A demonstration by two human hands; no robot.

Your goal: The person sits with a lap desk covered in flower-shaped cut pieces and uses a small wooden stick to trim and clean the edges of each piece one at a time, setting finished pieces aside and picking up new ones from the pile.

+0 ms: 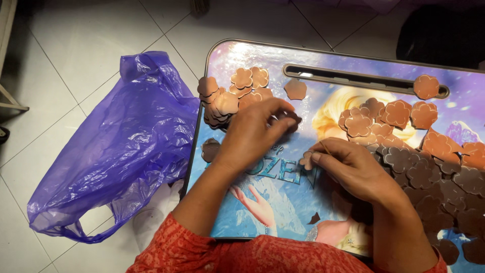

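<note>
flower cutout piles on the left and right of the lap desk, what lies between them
In the head view, between the left pile and the right pile lie one loose flower cutout, bare printed desk surface, and both hands: left hand, right hand.

I see a crumpled purple plastic bag lying on the pale tiled floor, just beside the left edge of the lap table, with a bit of white bag showing under it. A dark bundle sits at the top right, and a wooden leg stands at the far left.
</note>
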